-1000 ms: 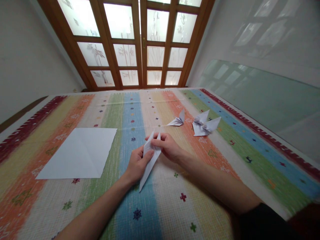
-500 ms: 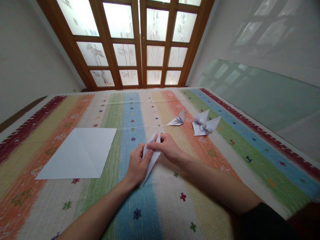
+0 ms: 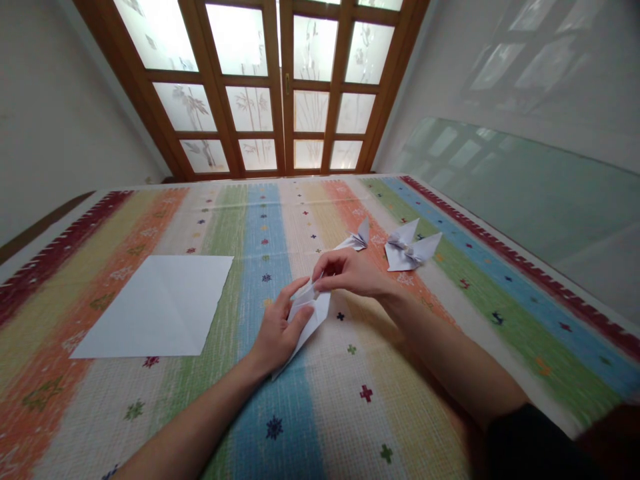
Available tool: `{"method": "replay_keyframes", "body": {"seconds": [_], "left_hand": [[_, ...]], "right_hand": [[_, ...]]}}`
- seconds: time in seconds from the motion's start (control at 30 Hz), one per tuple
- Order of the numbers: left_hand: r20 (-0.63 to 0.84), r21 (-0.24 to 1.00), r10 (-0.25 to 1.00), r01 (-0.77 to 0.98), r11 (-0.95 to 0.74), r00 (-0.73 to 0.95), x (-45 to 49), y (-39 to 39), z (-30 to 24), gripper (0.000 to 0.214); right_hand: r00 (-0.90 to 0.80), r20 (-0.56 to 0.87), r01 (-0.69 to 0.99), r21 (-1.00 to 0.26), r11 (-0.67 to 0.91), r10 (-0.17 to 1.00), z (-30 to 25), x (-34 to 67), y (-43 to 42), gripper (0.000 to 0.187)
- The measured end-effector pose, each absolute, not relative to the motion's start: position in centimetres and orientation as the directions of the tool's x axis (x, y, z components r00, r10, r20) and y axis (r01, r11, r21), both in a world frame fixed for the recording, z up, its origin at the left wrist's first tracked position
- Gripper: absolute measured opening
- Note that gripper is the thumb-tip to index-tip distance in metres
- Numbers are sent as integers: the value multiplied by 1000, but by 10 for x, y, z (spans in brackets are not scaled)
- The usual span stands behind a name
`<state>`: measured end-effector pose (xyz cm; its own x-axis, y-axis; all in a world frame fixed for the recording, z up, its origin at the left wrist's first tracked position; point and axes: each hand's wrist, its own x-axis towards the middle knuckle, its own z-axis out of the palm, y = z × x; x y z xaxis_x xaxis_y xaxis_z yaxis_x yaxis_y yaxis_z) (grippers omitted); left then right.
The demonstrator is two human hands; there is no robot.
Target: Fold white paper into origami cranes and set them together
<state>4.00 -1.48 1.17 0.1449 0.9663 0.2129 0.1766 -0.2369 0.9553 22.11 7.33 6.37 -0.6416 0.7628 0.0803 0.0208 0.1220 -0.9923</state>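
Note:
A folded piece of white paper (image 3: 314, 316) lies slanted on the striped cloth between my hands. My left hand (image 3: 281, 330) grips its left side, thumb on top and fingers along the edge. Bent over the upper end, my right hand (image 3: 345, 272) pinches a flap of the same paper between thumb and fingertips. The flap stands a little apart from the layer under it. Part of the paper's lower end is hidden by my left hand.
A flat white sheet (image 3: 155, 307) with one torn edge lies at the left. Beyond my right hand are a folded paper figure (image 3: 358, 237) and more folded paper (image 3: 411, 248) to its right. A striped tablecloth (image 3: 200, 407) covers the table; wooden glass doors (image 3: 285, 127) stand behind it.
My right hand has moved a little up and right, its fingers now bent down over the paper's top. The folded paper has opened wider, and my left fingers have spread along its edge.

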Motion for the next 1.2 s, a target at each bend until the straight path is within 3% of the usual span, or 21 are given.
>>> {"method": "replay_keyframes", "body": {"seconds": [0.27,0.43,0.67,0.9,1.03,1.2], "left_hand": [[330,876,923,300,-377,197,40,-13,10,38],[339,866,905,290,-407,257,39,-11,14,24],[305,866,931,349,-359,199,39,-11,14,24],[244,915,959,293,-278,146,39,-8,7,22],[172,964,979,186,-191,110,41,-10,5,37],[117,970,989,205,-133,90,42,-12,8,51]], "right_hand": [[-656,107,130,-959,252,747,65,228,76,10],[-600,110,104,-971,214,792,63,222,75,12],[-605,67,47,-992,119,794,58,220,76,19],[-517,19,78,-995,70,856,58,216,73,26],[-514,-63,145,-989,13,856,57,211,67,30],[-514,-138,164,-985,-61,847,56,204,59,7]]}}
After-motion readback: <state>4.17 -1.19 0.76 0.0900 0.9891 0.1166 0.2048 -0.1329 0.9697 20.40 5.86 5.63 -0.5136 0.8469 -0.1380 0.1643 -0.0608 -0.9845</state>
